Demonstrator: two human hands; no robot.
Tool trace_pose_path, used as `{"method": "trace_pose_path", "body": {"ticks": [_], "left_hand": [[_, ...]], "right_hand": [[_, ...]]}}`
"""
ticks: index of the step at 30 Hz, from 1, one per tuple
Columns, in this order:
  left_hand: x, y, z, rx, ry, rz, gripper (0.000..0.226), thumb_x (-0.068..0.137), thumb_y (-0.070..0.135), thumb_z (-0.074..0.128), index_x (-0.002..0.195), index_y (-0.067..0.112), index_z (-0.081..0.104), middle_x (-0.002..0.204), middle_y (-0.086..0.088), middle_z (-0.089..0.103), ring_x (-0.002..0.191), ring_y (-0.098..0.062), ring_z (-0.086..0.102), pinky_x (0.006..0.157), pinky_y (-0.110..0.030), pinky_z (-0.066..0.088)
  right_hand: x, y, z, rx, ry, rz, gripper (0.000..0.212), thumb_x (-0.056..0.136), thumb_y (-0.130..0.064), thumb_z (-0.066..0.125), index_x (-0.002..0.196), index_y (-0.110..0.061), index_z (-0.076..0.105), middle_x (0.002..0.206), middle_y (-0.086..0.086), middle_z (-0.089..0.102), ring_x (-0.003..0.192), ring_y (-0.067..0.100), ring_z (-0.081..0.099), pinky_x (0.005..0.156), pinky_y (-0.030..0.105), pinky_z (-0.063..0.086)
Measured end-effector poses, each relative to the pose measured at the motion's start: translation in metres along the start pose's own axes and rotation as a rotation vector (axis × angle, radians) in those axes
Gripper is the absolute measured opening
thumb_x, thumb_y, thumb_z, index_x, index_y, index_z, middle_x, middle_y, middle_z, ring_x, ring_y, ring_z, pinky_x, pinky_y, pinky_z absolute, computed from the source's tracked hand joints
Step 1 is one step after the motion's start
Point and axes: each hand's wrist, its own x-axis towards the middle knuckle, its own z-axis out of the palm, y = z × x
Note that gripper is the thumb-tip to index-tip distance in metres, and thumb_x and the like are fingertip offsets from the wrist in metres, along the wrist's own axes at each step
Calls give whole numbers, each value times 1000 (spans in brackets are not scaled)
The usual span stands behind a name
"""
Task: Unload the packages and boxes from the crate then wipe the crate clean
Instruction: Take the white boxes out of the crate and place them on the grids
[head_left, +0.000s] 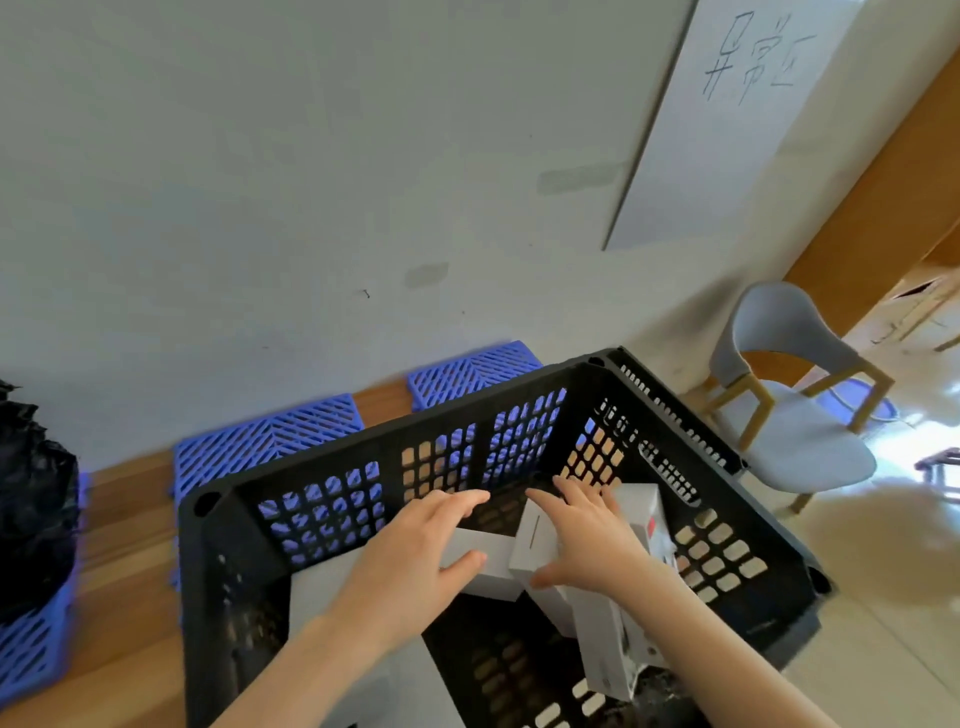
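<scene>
Unloading was barely begun: inside the black crate (332, 457), the left hand (415, 561) and right hand (587, 540) each closed its grip on white boxes (597, 629); wiping remained.

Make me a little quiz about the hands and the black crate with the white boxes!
1. True or false: the black crate is already empty.
2. Which hand grips the upright white box? A left, B right.
3. Fill in: the chair stands to the crate's ____.

Key
1. False: white boxes remain inside.
2. B: the right hand holds it; the left hand grips another white box.
3. Right.
</scene>
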Motion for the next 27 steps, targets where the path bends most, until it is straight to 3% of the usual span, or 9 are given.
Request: {"method": "trace_pose_path", "body": {"ticks": [3, 7, 10, 14, 19, 22, 25, 27], "left_hand": [[2, 0, 10, 20, -25, -33, 55, 92, 51, 54, 141, 49, 30, 127, 34, 38, 112, 14, 34, 86, -9, 33], [3, -5, 12, 46, -49, -70, 56, 91, 53, 53, 141, 51, 28, 125, 35, 37, 111, 16, 32, 78, -2, 30], [1, -9, 10, 51, -50, -89, 57, 91, 52, 55, 142, 52, 27, 126, 34, 39, 112, 15, 34, 76, -1, 29], [-3, -17, 4, 44, -48, -102, 62, 90, 53, 58, 142, 52, 25, 128, 34, 39, 113, 14, 34, 78, -4, 30], [-15, -23, -7, -43, -64, -92, 84, 78, 60, 66, 142, 62, 10, 130, 42, 29, 115, 15, 36, 87, -10, 31], [-22, -19, -15, -157, -39, -81, 101, 69, 63, 71, 132, 76, -7, 123, 58, 14, 114, 23, 33, 85, -10, 34], [-27, -19, -23, -261, 47, -78, 113, 62, 63, 77, 135, 72, -8, 125, 60, 14, 120, 17, 38, 94, -19, 34], [-30, -23, -31, -318, 135, -67, 121, 59, 64, 79, 139, 68, -11, 126, 59, 18, 118, 23, 38, 88, -14, 35]], "right_hand": [[8, 4, 9, -58, -38, -46, 103, 67, -59, 73, 150, -35, 16, 158, 7, 15, 147, 25, 5, 115, 53, -5], [17, 5, 13, -97, -39, -91, 98, 66, -58, 74, 146, -34, 24, 145, 4, 34, 141, 26, 22, 113, 56, -7], [20, 5, 9, -83, -59, -102, 98, 63, -59, 76, 145, -33, 28, 138, 3, 38, 133, 27, 34, 114, 56, -2], [16, 0, -3, 26, -34, -94, 95, 61, -58, 74, 142, -34, 32, 136, -1, 36, 128, 24, 36, 114, 57, 9], [2, -24, -39, 203, 90, -149, 86, 59, -64, 66, 137, -38, 39, 131, -8, 33, 121, 15, 32, 107, 42, 31], [-7, -46, -65, 309, 181, -195, 84, 60, -64, 67, 136, -39, 41, 130, -11, 33, 121, 10, 29, 104, 34, 33], [-18, -70, -91, 465, 258, -207, 87, 58, -65, 70, 137, -38, 44, 126, -15, 35, 120, 5, 30, 96, 24, 31], [-24, -89, -104, 539, 314, -218, 86, 58, -63, 71, 136, -37, 47, 124, -16, 36, 120, 5, 32, 95, 21, 30]]}}
